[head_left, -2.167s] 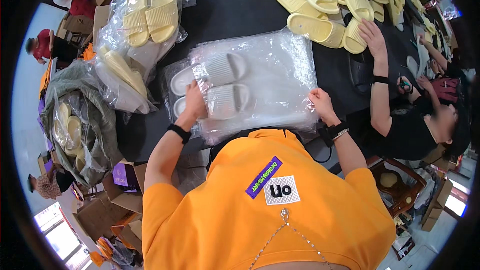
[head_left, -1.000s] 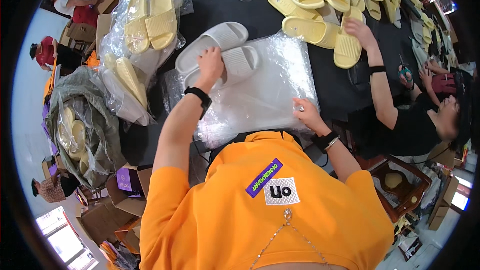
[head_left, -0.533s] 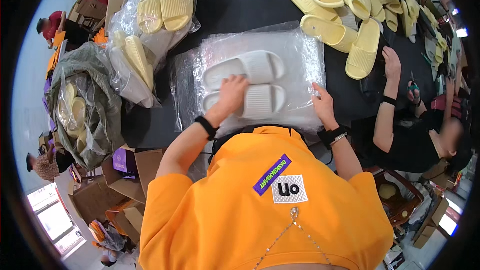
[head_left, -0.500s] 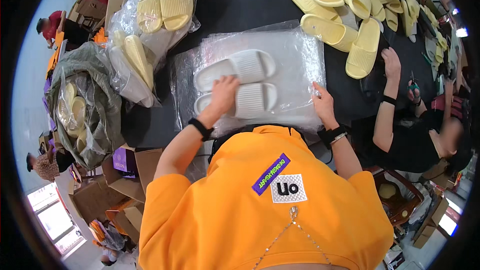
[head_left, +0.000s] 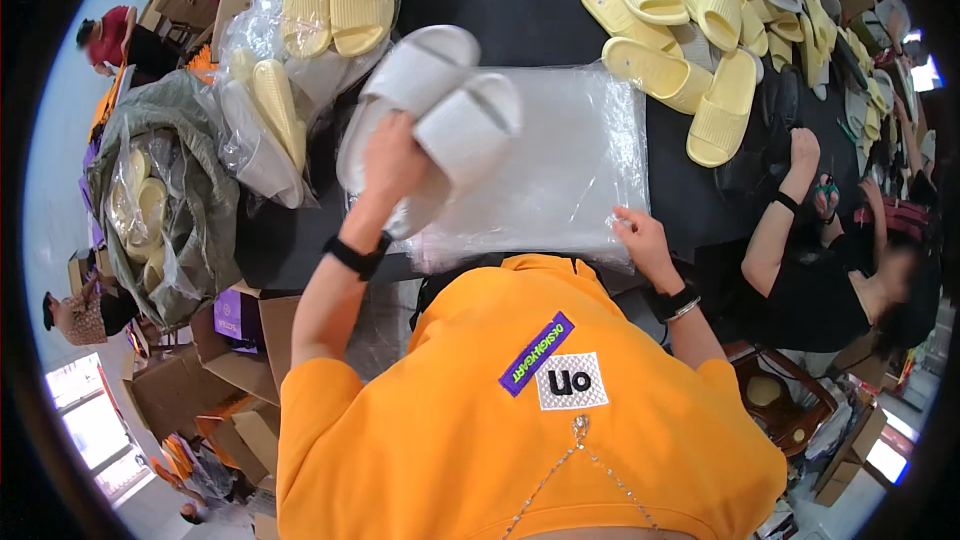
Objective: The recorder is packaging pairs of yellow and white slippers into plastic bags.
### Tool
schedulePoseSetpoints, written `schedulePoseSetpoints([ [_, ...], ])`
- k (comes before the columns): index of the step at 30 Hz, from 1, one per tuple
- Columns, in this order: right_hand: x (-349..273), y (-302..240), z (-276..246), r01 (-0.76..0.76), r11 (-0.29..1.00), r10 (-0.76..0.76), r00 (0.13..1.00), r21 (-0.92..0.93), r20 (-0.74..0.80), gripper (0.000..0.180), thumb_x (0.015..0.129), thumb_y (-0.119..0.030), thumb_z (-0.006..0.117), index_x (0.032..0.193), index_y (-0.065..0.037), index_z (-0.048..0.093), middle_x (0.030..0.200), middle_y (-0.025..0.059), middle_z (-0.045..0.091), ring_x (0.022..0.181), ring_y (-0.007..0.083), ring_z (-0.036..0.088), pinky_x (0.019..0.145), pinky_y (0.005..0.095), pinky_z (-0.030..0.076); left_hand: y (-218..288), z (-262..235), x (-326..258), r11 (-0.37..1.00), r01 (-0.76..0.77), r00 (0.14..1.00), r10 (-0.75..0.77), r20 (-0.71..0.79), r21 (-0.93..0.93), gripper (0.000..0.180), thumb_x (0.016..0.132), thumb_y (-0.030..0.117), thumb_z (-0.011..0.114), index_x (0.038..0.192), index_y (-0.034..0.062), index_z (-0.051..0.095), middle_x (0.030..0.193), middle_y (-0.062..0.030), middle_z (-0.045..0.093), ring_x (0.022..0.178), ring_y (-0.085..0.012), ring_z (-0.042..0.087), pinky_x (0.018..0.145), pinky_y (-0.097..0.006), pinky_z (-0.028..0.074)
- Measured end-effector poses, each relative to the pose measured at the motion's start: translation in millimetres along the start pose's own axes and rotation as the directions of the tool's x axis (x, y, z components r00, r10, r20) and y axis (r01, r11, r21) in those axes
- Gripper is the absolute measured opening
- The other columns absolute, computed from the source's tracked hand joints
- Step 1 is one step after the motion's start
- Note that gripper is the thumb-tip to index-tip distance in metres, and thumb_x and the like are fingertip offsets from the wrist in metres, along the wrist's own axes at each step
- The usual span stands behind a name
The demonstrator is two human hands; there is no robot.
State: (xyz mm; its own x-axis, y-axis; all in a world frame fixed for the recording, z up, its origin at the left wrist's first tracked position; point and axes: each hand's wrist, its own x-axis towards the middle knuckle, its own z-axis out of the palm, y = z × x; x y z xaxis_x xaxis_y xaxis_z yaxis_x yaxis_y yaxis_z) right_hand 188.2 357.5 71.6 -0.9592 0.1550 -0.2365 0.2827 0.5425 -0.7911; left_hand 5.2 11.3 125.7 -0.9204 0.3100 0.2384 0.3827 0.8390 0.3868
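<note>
A pair of pale grey slide sandals, with ribbed straps, is lifted and tilted over the left part of a stack of clear plastic bags. My left hand is closed around the pair, gripping both together. At the stack's right front edge, my right hand has loosely bent fingers that look slightly apart. Its fingertips overlap the edge of the bags, and I see nothing held in them.
Yellow and grey slides are heaped at the far right. Bagged yellow slides lie at the far left, above a green sack with more. A co-worker in black sits at the right. Cardboard boxes stand lower left.
My left hand has picked up the grey slides from the plastic bags, raising and turning them toward the left. My right hand has slid a little nearer to me along the bags' edge.
</note>
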Motion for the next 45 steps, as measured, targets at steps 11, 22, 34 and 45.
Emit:
schedulePoseSetpoints([
  [11,-9.5,41.9,20.6,0.019,0.981,-0.031,0.998,-0.193,-0.057,0.028,0.076,-0.018,0.055,0.101,-0.008,0.062,0.088,0.0126,0.060,0.081,0.0299,0.058,0.071,0.0374,0.046,33.0,113.1,-6.1,0.972,-0.229,0.934,0.205,0.293,0.049,0.021,0.071,0.006,0.053,0.092,0.0064,0.052,0.092,-0.0118,0.055,0.087,-0.0292,0.056,0.069,-0.043,0.046],
  [22,29.9,-39.5,-7.0,0.180,0.975,-0.196,0.974,-0.129,-0.118,0.067,0.074,-0.022,0.065,0.133,-0.013,0.034,0.136,0.0200,0.023,0.122,0.0366,0.031,0.094,0.0421,0.037,49.3,41.2,13.5,0.976,-0.219,0.960,0.217,0.178,-0.013,0.017,0.064,0.001,0.054,0.080,0.0029,0.052,0.082,-0.0140,0.053,0.078,-0.0341,0.055,0.064,-0.045,0.042],
  [34,60.6,-38.9,-0.9,0.031,0.881,-0.116,0.982,0.472,0.151,0.028,0.074,0.003,0.057,0.101,-0.001,0.051,0.089,0.0012,0.058,0.083,0.0069,0.052,0.072,0.0222,0.043,111.4,44.8,6.4,0.889,-0.405,0.884,0.440,0.158,-0.212,0.024,0.067,0.002,0.054,0.090,0.0074,0.056,0.089,-0.0106,0.054,0.086,-0.0286,0.053,0.072,-0.039,0.041],
  [45,114.8,-51.5,-132.8,0.306,0.582,0.093,0.895,0.754,-0.435,0.038,0.077,0.000,0.060,0.111,-0.002,0.044,0.098,0.0075,0.056,0.089,0.0158,0.055,0.077,0.0292,0.046,70.2,0.7,12.2,0.910,-0.212,0.967,0.143,-0.208,-0.357,0.023,0.077,-0.005,0.055,0.098,0.0023,0.057,0.102,-0.0150,0.054,0.092,-0.0296,0.053,0.078,-0.036,0.043],
])
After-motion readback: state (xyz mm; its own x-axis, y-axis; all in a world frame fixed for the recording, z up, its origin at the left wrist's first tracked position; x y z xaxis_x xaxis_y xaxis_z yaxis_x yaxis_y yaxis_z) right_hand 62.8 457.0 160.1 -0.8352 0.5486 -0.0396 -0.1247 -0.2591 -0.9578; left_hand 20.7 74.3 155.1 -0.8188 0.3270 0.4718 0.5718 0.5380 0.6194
